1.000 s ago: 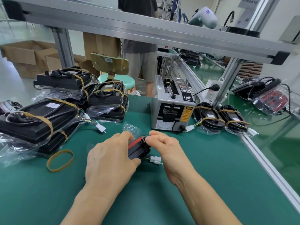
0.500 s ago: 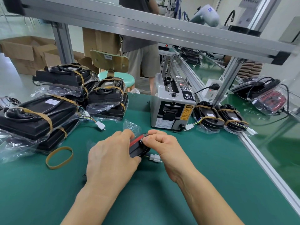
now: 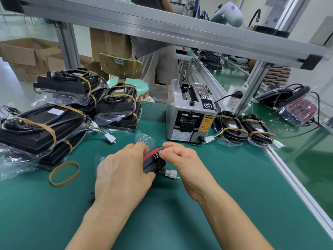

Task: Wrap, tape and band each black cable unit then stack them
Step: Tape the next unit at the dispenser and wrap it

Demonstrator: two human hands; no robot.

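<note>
No sleeves, gloves or rings are seen on the bare left hand, right hand and forearms, nails kept short.

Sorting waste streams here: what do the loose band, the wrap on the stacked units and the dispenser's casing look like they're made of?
Band: tan rubber, matte, lying in a limp loop. Wrap: thin clear plastic film, glossy and crinkled. Dispenser casing: probably painted sheet metal, smooth grey with crisp edges; could be plastic.

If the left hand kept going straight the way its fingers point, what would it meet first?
The left hand points up and right, and already grips the black unit. Beyond that lie clear plastic wrap, then probably the grey tape dispenser, though depth is unclear.
</note>
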